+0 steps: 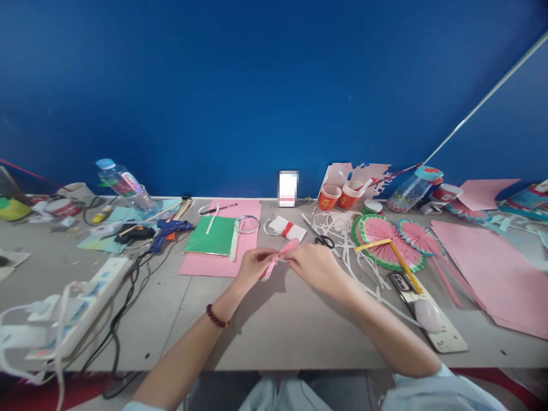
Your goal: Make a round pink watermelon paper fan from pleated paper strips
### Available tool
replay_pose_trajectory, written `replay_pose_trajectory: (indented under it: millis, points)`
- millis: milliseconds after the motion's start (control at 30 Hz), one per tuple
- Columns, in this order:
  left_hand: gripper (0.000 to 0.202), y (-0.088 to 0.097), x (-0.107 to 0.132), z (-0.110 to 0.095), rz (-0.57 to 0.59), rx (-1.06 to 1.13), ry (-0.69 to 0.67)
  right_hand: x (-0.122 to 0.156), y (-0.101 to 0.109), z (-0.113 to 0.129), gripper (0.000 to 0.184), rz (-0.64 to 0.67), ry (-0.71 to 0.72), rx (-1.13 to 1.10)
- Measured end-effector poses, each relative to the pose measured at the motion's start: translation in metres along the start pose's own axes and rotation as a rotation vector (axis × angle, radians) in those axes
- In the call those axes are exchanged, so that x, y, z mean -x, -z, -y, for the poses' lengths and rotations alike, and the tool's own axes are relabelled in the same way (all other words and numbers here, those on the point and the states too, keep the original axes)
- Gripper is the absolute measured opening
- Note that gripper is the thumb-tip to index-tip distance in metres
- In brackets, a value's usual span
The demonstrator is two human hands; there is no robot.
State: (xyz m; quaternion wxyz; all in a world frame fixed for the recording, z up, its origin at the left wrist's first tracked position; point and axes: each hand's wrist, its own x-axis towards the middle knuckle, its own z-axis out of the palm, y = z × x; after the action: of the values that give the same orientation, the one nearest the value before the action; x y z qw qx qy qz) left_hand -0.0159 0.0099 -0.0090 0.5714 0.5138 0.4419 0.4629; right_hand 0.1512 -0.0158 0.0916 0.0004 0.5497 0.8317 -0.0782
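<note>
My left hand (254,267) and my right hand (314,267) meet over the middle of the table, fingers closed on a small piece of pink paper (290,247). The paper looks folded, and a bit of green shows at its lower end below my left fingers. My fingertips partly cover it, so its full shape is hidden. Just beyond my hands lie a white packet with a red band (287,228) and black-handled scissors (324,241). To the left, a green paper pack (209,235) rests on a pink sheet (192,267).
Watermelon-patterned pleated paper fans (372,242), white paper strips (349,257) and a phone (445,331) lie at right, near large pink sheets (492,274). Red paper cups (329,197) stand behind. At left are a blue glue gun (169,231), a power strip (94,294) and cables.
</note>
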Motion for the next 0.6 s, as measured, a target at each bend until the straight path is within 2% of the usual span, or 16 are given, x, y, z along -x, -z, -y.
replay_pose_trajectory:
  millis: [167, 367, 600]
  points:
    - [0.022, 0.004, -0.004, -0.002, -0.154, 0.127, 0.104, -0.001, -0.002, 0.007, 0.025, -0.040, 0.001, 0.079]
    - [0.020, 0.008, -0.003, -0.008, -0.102, 0.371, 0.129, -0.006, -0.007, 0.002, 0.027, -0.069, 0.013, 0.052]
    - [0.018, 0.008, -0.007, -0.003, -0.128, 0.551, 0.223, -0.017, -0.012, -0.012, 0.029, -0.078, -0.010, -0.048]
